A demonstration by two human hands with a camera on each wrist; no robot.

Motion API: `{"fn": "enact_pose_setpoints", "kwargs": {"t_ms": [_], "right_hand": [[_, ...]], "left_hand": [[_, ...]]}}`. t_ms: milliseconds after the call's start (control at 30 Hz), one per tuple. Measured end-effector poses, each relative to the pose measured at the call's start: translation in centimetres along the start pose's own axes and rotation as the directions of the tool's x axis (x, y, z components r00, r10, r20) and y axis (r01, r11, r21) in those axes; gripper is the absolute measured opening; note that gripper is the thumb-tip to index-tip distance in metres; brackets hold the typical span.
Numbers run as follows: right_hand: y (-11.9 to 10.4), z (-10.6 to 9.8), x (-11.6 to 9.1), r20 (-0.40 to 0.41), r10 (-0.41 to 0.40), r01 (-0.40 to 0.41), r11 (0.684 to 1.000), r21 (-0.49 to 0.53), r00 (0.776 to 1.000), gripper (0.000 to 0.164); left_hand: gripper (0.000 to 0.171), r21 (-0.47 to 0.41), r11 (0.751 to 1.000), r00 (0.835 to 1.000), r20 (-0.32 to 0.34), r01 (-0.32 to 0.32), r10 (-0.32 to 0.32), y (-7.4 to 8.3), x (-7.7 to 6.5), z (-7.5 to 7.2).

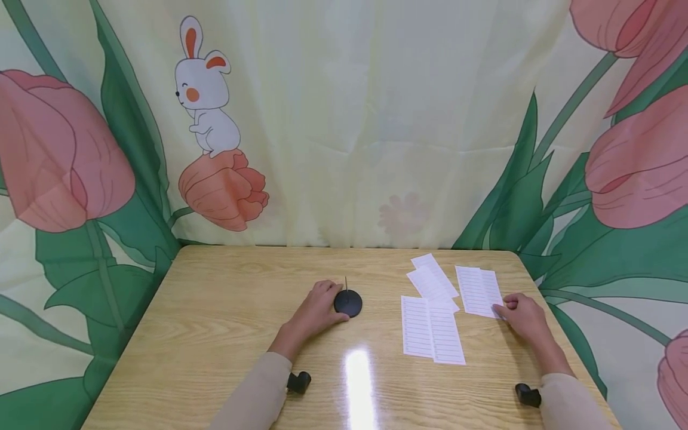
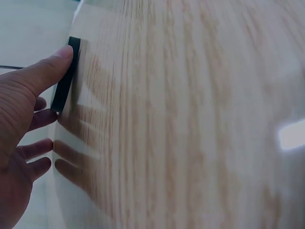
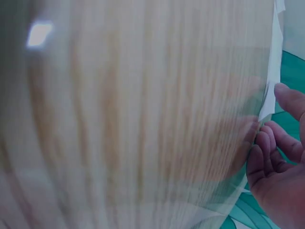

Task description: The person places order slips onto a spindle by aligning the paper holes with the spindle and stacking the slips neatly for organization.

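Note:
A bill spike with a round black base (image 1: 348, 303) and a thin upright rod stands on the table. My left hand (image 1: 321, 307) grips the base by its rim; the left wrist view shows the thumb pressed on the edge of the black disc (image 2: 66, 78). At the right, my right hand (image 1: 522, 316) pinches the lower right corner of a printed paper slip (image 1: 491, 286). This slip overlaps another lined slip (image 1: 469, 289). In the right wrist view the paper (image 3: 270, 98) appears edge-on beside the thumb, its corner slightly raised.
Between the hands lie more lined slips: an overlapping pair (image 1: 416, 328) near the front and several fanned slips (image 1: 432, 283) behind it. The wooden table (image 1: 226, 322) ends at a curtain (image 1: 322, 149) printed with tulips and a rabbit.

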State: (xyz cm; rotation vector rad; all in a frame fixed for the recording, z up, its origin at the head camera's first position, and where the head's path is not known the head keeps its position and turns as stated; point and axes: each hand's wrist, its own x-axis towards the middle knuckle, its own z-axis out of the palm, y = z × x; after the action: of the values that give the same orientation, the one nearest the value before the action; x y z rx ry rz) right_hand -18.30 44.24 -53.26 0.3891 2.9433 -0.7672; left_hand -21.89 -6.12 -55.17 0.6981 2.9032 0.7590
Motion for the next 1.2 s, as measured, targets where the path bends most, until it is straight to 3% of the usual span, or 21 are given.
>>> {"fn": "enact_pose_setpoints", "kwargs": {"t_ms": [233,800,1200], "right_hand": [[-0.4,0.4,0.0,-0.018,0.014,-0.014,1.000,-0.021,1.000,0.052],[-2.1,0.3,-0.4,-0.010,0.112,-0.112,0.994,0.020,0.994,0.041],[-2.0,0.4,0.0,0.021,0.122,-0.123,0.991,0.046,0.992,0.050]], "left_hand": [[0.070,0.024,1.000,1.000,-0.014,-0.011,0.011,0.2,0.0,0.0],[0.070,-0.044,0.999,0.999,-0.018,0.028,-0.029,0.3,0.2,0.0],[0.069,-0.040,0.999,0.999,-0.021,0.026,-0.027,0.3,0.2,0.0]]}}
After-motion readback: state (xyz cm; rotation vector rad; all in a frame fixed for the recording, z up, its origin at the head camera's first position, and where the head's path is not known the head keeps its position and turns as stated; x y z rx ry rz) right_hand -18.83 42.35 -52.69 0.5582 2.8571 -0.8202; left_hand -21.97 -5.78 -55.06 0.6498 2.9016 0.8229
